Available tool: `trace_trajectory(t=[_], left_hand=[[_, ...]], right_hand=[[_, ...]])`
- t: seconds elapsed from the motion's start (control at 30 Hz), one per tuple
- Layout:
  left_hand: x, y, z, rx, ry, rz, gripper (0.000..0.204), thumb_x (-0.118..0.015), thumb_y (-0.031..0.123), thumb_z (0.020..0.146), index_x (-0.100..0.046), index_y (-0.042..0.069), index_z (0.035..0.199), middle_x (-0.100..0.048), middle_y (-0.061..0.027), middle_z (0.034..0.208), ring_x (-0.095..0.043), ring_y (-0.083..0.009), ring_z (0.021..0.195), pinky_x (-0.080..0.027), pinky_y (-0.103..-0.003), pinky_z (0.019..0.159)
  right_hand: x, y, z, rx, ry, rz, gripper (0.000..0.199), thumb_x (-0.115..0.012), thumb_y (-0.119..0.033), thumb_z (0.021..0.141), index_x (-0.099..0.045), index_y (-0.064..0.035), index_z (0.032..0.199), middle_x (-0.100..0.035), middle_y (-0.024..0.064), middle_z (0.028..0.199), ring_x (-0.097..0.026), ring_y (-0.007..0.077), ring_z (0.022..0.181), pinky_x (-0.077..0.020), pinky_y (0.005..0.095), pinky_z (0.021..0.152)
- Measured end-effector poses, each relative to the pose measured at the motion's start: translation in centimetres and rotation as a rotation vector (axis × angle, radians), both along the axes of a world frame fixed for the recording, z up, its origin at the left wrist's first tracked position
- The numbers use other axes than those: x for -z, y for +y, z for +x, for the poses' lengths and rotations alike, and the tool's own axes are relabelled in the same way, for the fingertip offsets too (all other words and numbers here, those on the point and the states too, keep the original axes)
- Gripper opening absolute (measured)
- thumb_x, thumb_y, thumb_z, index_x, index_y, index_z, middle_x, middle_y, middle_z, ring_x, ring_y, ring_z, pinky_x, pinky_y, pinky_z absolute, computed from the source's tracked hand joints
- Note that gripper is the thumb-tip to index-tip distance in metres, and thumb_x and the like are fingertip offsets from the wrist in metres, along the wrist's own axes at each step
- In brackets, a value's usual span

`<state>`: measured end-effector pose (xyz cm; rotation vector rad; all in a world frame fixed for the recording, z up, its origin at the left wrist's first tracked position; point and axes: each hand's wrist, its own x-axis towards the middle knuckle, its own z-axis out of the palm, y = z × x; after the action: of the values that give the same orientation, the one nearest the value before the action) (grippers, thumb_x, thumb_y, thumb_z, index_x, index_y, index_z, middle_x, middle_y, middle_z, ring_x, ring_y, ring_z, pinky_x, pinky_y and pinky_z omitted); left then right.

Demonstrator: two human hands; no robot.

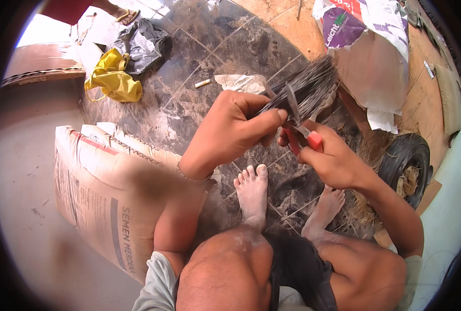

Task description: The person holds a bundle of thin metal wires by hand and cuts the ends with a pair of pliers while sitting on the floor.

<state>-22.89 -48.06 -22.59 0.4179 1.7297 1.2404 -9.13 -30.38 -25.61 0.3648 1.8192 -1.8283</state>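
My left hand (pixel 238 124) is closed around one end of a bundle of thin black fibres (pixel 313 83). The loose ends fan out up and to the right. In my right hand (pixel 334 158) is a pair of scissors (pixel 314 140) with red handles, fingers wrapped about the grips. Its metal blades stand apart at the bundle, one lying across the front of the fibres just beyond my left thumb. How deep the fibres sit between the blades is hard to make out. Both hands are close together above my bare feet.
Paper cement sacks (pixel 103 192) stand at the left. A yellow bag (pixel 113 78) and a grey plastic bag (pixel 145 46) lie on the dusty tiles. A torn sack (pixel 370 67) is at the far right, near a black coil (pixel 407 166) with brown fibre. Another person's foot (pixel 126 15) shows at top left.
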Motion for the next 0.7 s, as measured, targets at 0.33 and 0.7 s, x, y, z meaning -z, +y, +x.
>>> trace_trajectory(t=[0.33, 0.7], left_hand=[[-0.2, 0.4, -0.5, 0.036, 0.091, -0.001, 0.028, -0.063, 0.021, 0.092, -0.065, 0.001, 0.073, -0.057, 0.0009, 0.059, -0.047, -0.0028, 0.054, -0.035, -0.02, 0.048], [-0.3, 0.4, -0.7, 0.025, 0.1, -0.071, 0.028, -0.064, 0.022, 0.09, -0.065, 0.002, 0.071, -0.055, 0.0015, 0.059, -0.046, -0.0028, 0.054, -0.033, -0.021, 0.048]], right_hand=[[1.7, -1.3, 0.5, 0.155, 0.169, 0.082, 0.026, -0.053, -0.005, 0.088, -0.055, 0.0018, 0.114, -0.063, 0.0122, 0.098, -0.061, 0.0188, 0.092, -0.0483, 0.0326, 0.083], [-0.5, -0.1, -0.9, 0.052, 0.085, 0.061, 0.027, -0.054, -0.005, 0.088, -0.054, 0.0022, 0.114, -0.062, 0.0132, 0.096, -0.06, 0.0206, 0.09, -0.0478, 0.0333, 0.082]])
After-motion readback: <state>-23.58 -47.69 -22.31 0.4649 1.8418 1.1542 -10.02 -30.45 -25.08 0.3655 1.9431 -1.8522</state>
